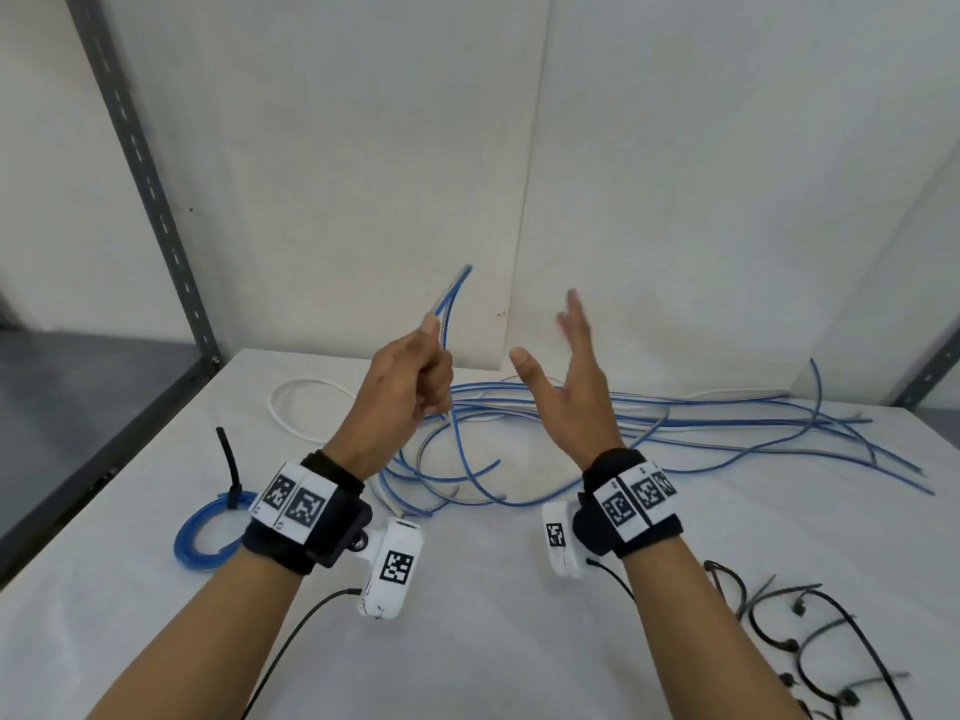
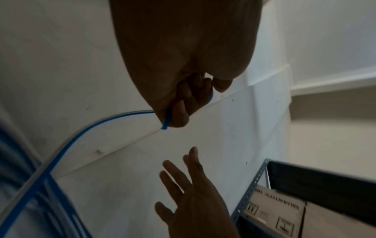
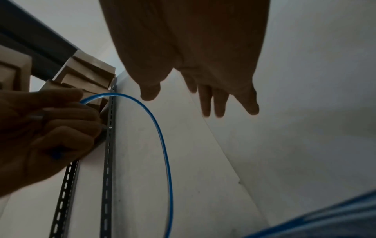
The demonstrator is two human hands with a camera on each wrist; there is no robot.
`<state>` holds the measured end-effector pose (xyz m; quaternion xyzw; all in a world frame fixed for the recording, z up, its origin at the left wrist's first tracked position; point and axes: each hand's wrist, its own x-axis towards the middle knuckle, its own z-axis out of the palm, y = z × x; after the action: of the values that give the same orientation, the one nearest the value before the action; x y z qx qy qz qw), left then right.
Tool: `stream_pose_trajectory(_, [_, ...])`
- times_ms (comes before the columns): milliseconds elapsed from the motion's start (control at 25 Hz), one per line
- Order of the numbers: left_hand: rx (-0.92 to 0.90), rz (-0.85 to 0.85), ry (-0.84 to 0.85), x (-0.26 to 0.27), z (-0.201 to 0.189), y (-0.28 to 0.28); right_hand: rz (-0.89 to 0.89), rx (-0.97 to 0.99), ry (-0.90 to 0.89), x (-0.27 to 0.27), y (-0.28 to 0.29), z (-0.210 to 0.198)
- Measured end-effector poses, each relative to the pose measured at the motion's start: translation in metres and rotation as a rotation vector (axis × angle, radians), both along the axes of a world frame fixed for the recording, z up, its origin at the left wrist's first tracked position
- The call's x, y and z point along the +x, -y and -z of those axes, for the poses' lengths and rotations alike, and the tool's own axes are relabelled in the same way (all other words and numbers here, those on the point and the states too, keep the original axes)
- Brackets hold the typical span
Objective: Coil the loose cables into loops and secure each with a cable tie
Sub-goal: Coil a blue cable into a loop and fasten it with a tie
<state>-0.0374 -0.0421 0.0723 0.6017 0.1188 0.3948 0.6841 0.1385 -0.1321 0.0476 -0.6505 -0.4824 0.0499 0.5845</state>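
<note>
My left hand [image 1: 415, 374] is raised above the table and grips one blue cable [image 1: 453, 293] near its end; the tip sticks up past my thumb. In the left wrist view that blue cable [image 2: 85, 130] runs from my curled fingers [image 2: 183, 103] down to the left. My right hand [image 1: 574, 374] is lifted beside it, open, fingers straight, holding nothing. Beneath both hands lies a loose tangle of blue and white cables [image 1: 675, 423]. A coiled blue cable [image 1: 205, 537] with a black tie [image 1: 228, 467] on it lies at the left.
Several black cable ties [image 1: 810, 636] lie at the table's right front. A white cable loop [image 1: 296, 407] lies behind my left hand. Grey shelf uprights [image 1: 150, 184] stand at the left, and cardboard boxes [image 3: 87, 75] sit on the shelving. White wall panels stand behind the table.
</note>
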Motion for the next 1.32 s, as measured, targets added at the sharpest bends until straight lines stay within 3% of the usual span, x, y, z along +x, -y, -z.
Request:
stream_pose_trajectory(80, [-0.035,0.06,-0.011,-0.003,0.009,-0.001,-0.012,-0.023,-0.089,-0.007,-0.004,0.013])
stream_pose_trajectory(120, [0.036,0.052,-0.06,-0.005,0.013,-0.002,0.034,0.022,-0.107,-0.008,-0.005,0.018])
stream_pose_trajectory(200, [0.338,0.009,-0.262,-0.01,0.016,-0.002,0.111,0.124,-0.065,-0.007,-0.007,0.024])
stream_pose_trajectory(280, [0.628,0.025,-0.438,-0.013,0.019,0.002,0.019,0.115,0.052,-0.003,-0.008,0.027])
stream_pose_trajectory(320, [0.671,0.061,-0.453,-0.013,0.019,0.003,-0.045,0.081,0.1,-0.002,-0.009,0.03])
stream_pose_trajectory(400, [0.55,0.044,-0.326,-0.009,0.016,0.003,-0.09,0.014,0.106,-0.006,-0.006,0.032])
stream_pose_trajectory(560, [-0.219,-0.005,0.228,-0.002,0.002,0.0,-0.174,0.045,-0.117,-0.028,0.006,0.021])
stream_pose_trajectory(680, [-0.519,0.029,0.424,-0.003,-0.003,0.001,-0.275,0.092,-0.279,-0.045,0.01,0.005])
stream_pose_trajectory(880, [-0.608,0.033,0.502,0.002,-0.007,0.021,-0.208,0.203,-0.305,-0.074,0.005,0.005])
stream_pose_trajectory(1040, [-0.505,-0.006,0.372,0.003,-0.011,0.029,-0.101,0.208,-0.271,-0.065,0.009,0.002])
stream_pose_trajectory(1200, [-0.55,-0.017,0.409,-0.002,-0.014,0.022,-0.24,0.09,-0.335,-0.05,0.014,-0.001])
stream_pose_trajectory(1320, [-0.518,-0.041,0.402,0.003,-0.01,0.025,-0.249,0.118,-0.343,-0.059,0.011,0.001])
